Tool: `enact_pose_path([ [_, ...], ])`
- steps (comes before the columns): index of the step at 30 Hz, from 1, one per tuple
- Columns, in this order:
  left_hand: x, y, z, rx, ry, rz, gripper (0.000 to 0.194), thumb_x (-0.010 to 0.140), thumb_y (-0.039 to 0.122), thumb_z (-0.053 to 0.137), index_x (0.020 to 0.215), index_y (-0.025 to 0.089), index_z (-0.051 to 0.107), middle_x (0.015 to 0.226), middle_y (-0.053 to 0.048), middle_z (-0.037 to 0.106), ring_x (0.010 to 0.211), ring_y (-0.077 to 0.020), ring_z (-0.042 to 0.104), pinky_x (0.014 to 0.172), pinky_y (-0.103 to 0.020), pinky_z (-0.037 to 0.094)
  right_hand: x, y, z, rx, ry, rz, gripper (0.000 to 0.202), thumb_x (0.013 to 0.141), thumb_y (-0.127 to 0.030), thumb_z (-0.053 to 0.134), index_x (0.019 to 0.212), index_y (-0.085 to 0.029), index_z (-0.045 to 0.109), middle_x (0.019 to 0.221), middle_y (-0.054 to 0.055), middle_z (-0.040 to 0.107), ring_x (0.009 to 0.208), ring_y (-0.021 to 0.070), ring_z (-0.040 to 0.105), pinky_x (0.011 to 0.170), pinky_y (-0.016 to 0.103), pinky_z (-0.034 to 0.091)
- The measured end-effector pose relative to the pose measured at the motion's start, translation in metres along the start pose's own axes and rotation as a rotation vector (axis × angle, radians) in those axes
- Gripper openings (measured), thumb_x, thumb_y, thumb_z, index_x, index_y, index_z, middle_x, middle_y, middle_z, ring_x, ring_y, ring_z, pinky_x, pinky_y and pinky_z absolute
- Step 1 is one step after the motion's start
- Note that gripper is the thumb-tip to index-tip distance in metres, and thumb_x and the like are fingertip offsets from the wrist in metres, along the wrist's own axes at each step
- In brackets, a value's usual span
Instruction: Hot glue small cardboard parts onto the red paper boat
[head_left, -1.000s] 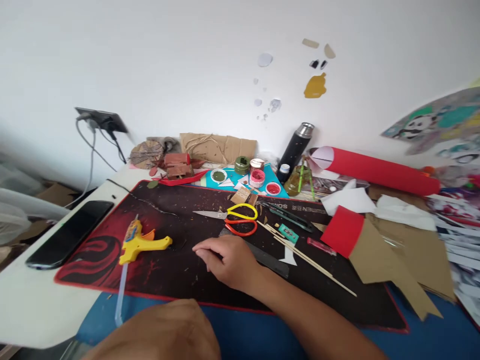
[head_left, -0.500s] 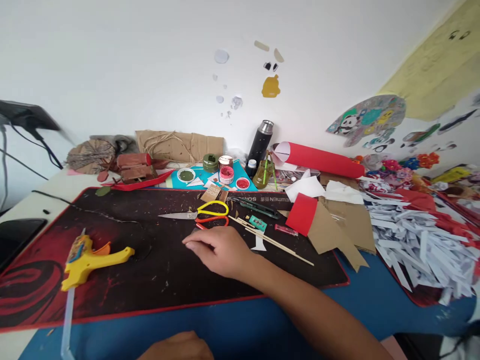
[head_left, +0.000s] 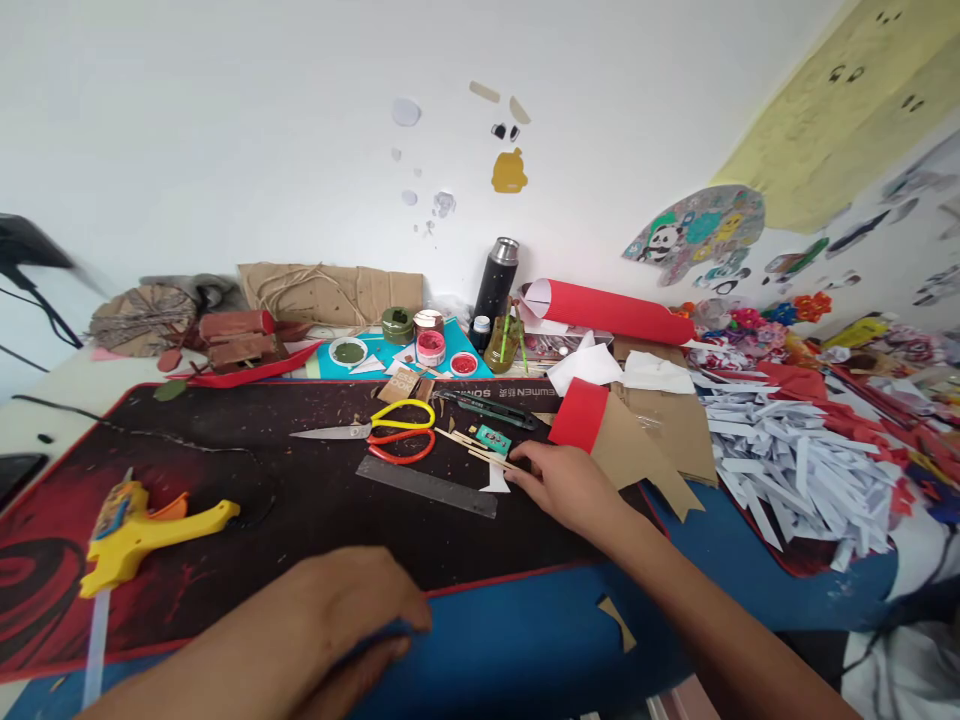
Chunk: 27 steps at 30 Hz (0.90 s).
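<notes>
My right hand (head_left: 574, 485) reaches over the dark mat, its fingertips at the right ends of thin wooden sticks (head_left: 476, 447), above a small white paper piece (head_left: 496, 478). The thumb and fingers are slightly apart around the stick ends. My left hand (head_left: 360, 610) is near the mat's front edge, curled with its palm side mostly hidden; a dark blue edge shows between its fingers, too unclear to name. A grey ruler (head_left: 426, 486) lies between the hands, below scissors (head_left: 371, 432) with yellow and orange handles. A teal box (head_left: 493, 440) sits beside the sticks.
A yellow glue gun (head_left: 142, 535) lies at left. Behind are paint jars (head_left: 430, 347), a black flask (head_left: 496, 285) and a red roll (head_left: 615, 312). Cardboard (head_left: 637, 450), a green cutter (head_left: 495, 411) and heaped white paper strips (head_left: 795, 460) are at right.
My right hand has moved right to the sticks, uncovering the ruler. My left hand has risen farther into view. The sticks have shifted, and the view has turned slightly right.
</notes>
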<state>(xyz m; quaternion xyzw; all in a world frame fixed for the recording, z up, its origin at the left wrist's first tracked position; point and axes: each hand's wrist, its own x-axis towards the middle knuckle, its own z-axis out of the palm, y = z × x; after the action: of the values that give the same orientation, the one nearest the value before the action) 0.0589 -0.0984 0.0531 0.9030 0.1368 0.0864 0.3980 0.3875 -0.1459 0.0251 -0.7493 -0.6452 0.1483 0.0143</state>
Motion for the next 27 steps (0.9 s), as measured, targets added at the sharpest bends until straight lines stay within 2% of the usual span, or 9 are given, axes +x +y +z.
enact_pose_path([
  [2,0.025,-0.008,-0.010,0.105,-0.038,-0.088,0.025,0.106,0.026,0.051,0.119,0.033,0.072,0.110,-0.001,0.079,0.094,-0.0184,0.075,0.085,-0.028,0.059,-0.003,0.001,0.002,-0.079,-0.051,0.025,0.026,0.105,-0.040,0.070,0.123,-0.023,0.077,0.105,0.009,0.084,0.096,0.0290,0.078,0.073,0.032,0.046],
  [6,0.086,-0.036,-0.023,0.406,-0.058,-0.175,0.020,0.103,0.020,0.055,0.108,0.025,0.073,0.107,-0.006,0.079,0.100,-0.0246,0.075,0.088,-0.035,0.056,-0.004,-0.001,0.007,-0.122,-0.077,0.039,0.021,0.106,-0.038,0.068,0.119,-0.023,0.075,0.107,0.010,0.083,0.101,0.0303,0.077,0.076,0.033,0.047],
  [9,0.127,-0.062,-0.024,0.579,-0.060,-0.201,0.011,0.099,0.018,0.061,0.100,0.021,0.071,0.105,-0.009,0.079,0.106,-0.0298,0.074,0.093,-0.039,0.055,-0.002,-0.001,0.007,-0.112,-0.077,0.007,0.020,0.108,-0.037,0.063,0.115,-0.022,0.074,0.103,0.010,0.082,0.098,0.0296,0.077,0.077,0.033,0.047],
  [12,0.153,-0.084,-0.018,0.685,-0.064,-0.126,0.008,0.098,0.021,0.068,0.105,0.018,0.071,0.111,-0.012,0.078,0.114,-0.0322,0.072,0.104,-0.044,0.050,-0.003,0.001,0.006,-0.107,-0.089,-0.025,0.023,0.109,-0.038,0.062,0.116,-0.020,0.074,0.105,0.012,0.082,0.098,0.0292,0.078,0.079,0.033,0.049],
  [14,0.162,-0.093,-0.012,0.712,-0.081,-0.106,0.014,0.096,0.023,0.072,0.109,0.018,0.071,0.115,-0.013,0.077,0.116,-0.0327,0.071,0.107,-0.044,0.049,-0.003,0.001,0.005,-0.112,-0.093,-0.046,0.024,0.108,-0.038,0.061,0.116,-0.019,0.074,0.106,0.013,0.082,0.098,0.0298,0.078,0.081,0.034,0.050],
  [17,0.168,-0.100,-0.006,0.733,-0.113,-0.111,0.017,0.095,0.023,0.073,0.112,0.018,0.070,0.117,-0.013,0.077,0.115,-0.0328,0.071,0.101,-0.042,0.051,-0.002,0.001,0.006,-0.134,-0.099,-0.067,0.025,0.107,-0.036,0.059,0.115,-0.017,0.074,0.101,0.015,0.082,0.095,0.0306,0.078,0.081,0.035,0.052],
  [21,0.172,-0.097,-0.006,0.775,-0.173,-0.089,0.007,0.098,0.023,0.069,0.103,0.018,0.069,0.111,-0.013,0.076,0.109,-0.0325,0.070,0.097,-0.042,0.050,0.000,0.000,0.009,-0.177,-0.089,-0.067,0.026,0.104,-0.034,0.059,0.114,-0.015,0.074,0.099,0.016,0.082,0.091,0.0327,0.079,0.078,0.037,0.053],
  [27,0.173,-0.098,-0.005,0.850,-0.246,0.011,0.009,0.099,0.023,0.069,0.105,0.015,0.070,0.110,-0.014,0.075,0.108,-0.0317,0.071,0.096,-0.040,0.052,-0.004,-0.002,0.011,-0.198,-0.104,-0.084,0.029,0.103,-0.032,0.056,0.117,-0.013,0.073,0.096,0.017,0.083,0.088,0.0337,0.079,0.075,0.038,0.052],
])
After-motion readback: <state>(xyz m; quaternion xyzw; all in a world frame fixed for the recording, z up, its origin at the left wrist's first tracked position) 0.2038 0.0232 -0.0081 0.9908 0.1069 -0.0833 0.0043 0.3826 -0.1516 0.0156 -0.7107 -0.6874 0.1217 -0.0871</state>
